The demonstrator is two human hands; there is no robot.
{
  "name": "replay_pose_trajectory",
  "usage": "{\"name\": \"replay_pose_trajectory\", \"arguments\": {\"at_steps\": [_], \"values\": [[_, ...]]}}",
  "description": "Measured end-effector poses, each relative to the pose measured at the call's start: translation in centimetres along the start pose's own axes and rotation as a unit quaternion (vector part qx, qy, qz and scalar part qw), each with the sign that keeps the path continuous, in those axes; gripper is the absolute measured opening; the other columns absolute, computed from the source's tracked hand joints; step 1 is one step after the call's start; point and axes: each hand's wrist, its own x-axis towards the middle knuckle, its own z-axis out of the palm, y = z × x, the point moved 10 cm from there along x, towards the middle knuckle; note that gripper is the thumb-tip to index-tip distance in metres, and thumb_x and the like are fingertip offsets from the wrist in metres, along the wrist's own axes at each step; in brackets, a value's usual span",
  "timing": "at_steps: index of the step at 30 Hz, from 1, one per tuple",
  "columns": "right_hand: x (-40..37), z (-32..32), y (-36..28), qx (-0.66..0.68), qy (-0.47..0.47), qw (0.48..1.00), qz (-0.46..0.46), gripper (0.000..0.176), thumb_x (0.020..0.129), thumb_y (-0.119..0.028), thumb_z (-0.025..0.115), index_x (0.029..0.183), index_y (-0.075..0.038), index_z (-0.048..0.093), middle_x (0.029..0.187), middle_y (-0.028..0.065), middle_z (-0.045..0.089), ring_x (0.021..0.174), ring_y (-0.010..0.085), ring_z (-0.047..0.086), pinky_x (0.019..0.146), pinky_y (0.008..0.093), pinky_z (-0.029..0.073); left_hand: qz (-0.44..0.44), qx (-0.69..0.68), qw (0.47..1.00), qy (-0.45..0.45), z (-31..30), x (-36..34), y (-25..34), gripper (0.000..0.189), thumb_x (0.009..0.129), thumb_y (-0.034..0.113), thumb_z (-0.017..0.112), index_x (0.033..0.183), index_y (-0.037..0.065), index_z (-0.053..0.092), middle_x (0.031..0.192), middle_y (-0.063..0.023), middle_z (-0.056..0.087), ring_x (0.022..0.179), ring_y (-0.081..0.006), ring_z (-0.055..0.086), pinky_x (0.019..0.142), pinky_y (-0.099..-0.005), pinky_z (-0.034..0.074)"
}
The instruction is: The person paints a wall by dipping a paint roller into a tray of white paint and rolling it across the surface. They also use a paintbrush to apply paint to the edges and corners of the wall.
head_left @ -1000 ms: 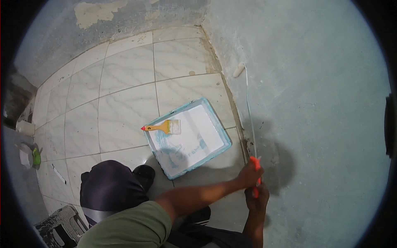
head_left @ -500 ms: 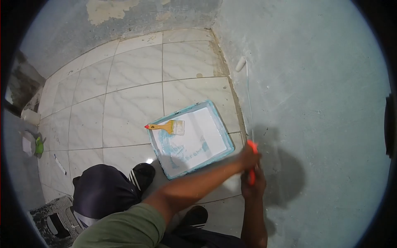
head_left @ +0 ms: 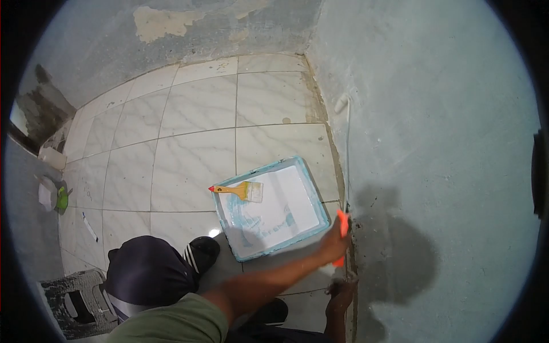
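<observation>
My left hand is closed around the orange handle of a paint roller. Its long thin rod runs up along the right wall to a small white roller sleeve near the wall's base. Just below the handle's end is my right hand, apart from it, slightly blurred, its fingers parted with nothing visible in them. Beside my left forearm lies a blue-rimmed paint tray holding white paint. A paintbrush with a yellow handle and red tip rests across the tray's left side.
The painted wall rises close on the right. My shod foot stands left of the tray. A worn plastic step stool is at lower left. White containers, a green object and a thin white-and-dark strip lie along the left.
My right hand has come off the orange handle and dropped lower, while my left hand keeps its grip. The camera view has shifted, so the floor and tray appear lower.
</observation>
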Motion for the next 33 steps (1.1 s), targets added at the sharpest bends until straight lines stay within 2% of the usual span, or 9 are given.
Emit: {"name": "replay_pose_trajectory", "arguments": {"at_steps": [4,7,11,15,16,18,27,30,33], "values": [[-2.1,-4.4,2.8,-0.087,0.018,0.996,0.016,0.036,0.105,-0.031,0.043,0.123,-0.001,0.049,0.078,0.0079,0.058,0.06,0.0177,0.054,0.052,0.0316,0.046,0.013,0.057,0.997,0.051,-4.6,11.7,4.2,0.074,0.092,0.026,0.056,0.155,0.004,0.025,0.136,-0.0298,0.055,0.125,-0.045,0.055,0.104,-0.0469,0.045],[-4.8,-5.9,4.0,-0.106,0.035,0.991,0.075,0.033,0.104,-0.026,0.047,0.124,0.0,0.05,0.073,0.007,0.057,0.059,0.0161,0.055,0.053,0.031,0.047,0.062,-0.004,0.995,0.074,-9.3,20.1,8.7,0.058,0.087,0.013,0.051,0.142,-0.001,0.038,0.11,-0.0237,0.064,0.084,-0.0329,0.069,0.073,-0.0444,0.057],[-6.1,-5.9,4.5,-0.255,-0.023,0.965,0.06,0.032,0.099,-0.026,0.058,0.12,-0.001,0.06,0.077,0.0064,0.06,0.064,0.0182,0.059,0.059,0.0309,0.05,0.025,-0.011,0.995,0.097,-9.4,19.6,11.0,0.055,0.085,0.015,0.052,0.133,-0.006,0.039,0.108,-0.0297,0.064,0.097,-0.0441,0.067,0.081,-0.05,0.055],[-3.2,-4.6,1.4,-0.332,-0.005,0.943,0.033,0.026,0.097,-0.019,0.056,0.112,0.001,0.06,0.073,0.0056,0.057,0.06,0.0132,0.054,0.054,0.0305,0.046,0.236,0.127,0.913,0.307,-0.4,11.9,2.2,0.068,0.094,0.019,0.052,0.152,-0.002,0.026,0.127,-0.0305,0.059,0.104,-0.0473,0.064,0.089,-0.0554,0.051],[-2.4,-3.8,-1.2,-0.372,0.012,0.928,0.019,0.021,0.095,-0.017,0.059,0.107,0.001,0.063,0.073,0.0046,0.057,0.06,0.0131,0.054,0.055,0.0299,0.045,0.053,0.05,0.991,0.115,1.8,8.9,0.3,0.079,0.093,0.017,0.052,0.158,0.0,0.01,0.134,-0.0329,0.053,0.111,-0.0488,0.061,0.093,-0.0555,0.05],[0.5,-3.7,-3.6,-0.362,0.013,0.932,-0.016,0.02,0.096,-0.015,0.059,0.107,0.001,0.062,0.073,0.004,0.057,0.06,0.0125,0.054,0.055,0.029,0.045,0.061,-0.016,0.997,0.045,3.9,5.1,-0.7,0.083,0.092,0.018,0.053,0.158,0.0,0.004,0.137,-0.0353,0.05,0.117,-0.05,0.057,0.096,-0.0552,0.048],[0.9,3.8,-10.8,-0.391,-0.044,0.914,-0.1,0.017,0.096,-0.013,0.062,0.106,0.0,0.064,0.076,0.0019,0.062,0.062,0.0135,0.055,0.059,0.0286,0.045,0.013,0.058,0.995,0.083,-13.8,26.6,10.0,0.066,0.087,0.017,0.054,0.144,-0.006,0.03,0.13,-0.0332,0.056,0.116,-0.047,0.059,0.096,-0.052,0.049],[0.4,7.4,-12.3,-0.538,-0.107,0.829,-0.111,0.037,0.098,-0.025,0.062,0.123,0.001,0.063,0.115,0.016,0.068,0.111,0.0306,0.062,0.097,0.0377,0.047,0.043,0.065,0.991,0.113,-16.0,27.7,12.4,0.064,0.087,0.017,0.054,0.142,-0.007,0.031,0.13,-0.0324,0.056,0.117,-0.0463,0.059,0.096,-0.0509,0.05],[-0.6,13.1,-16.8,-0.441,-0.159,0.867,-0.168,0.034,0.098,-0.022,0.063,0.123,0.001,0.063,0.115,0.0164,0.069,0.108,0.0278,0.062,0.095,0.0375,0.048,0.052,0.049,0.991,0.112,-11.3,25.0,8.2,0.076,0.088,0.018,0.053,0.151,-0.007,0.019,0.136,-0.0325,0.052,0.123,-0.0458,0.056,0.101,-0.0503,0.047]]}}
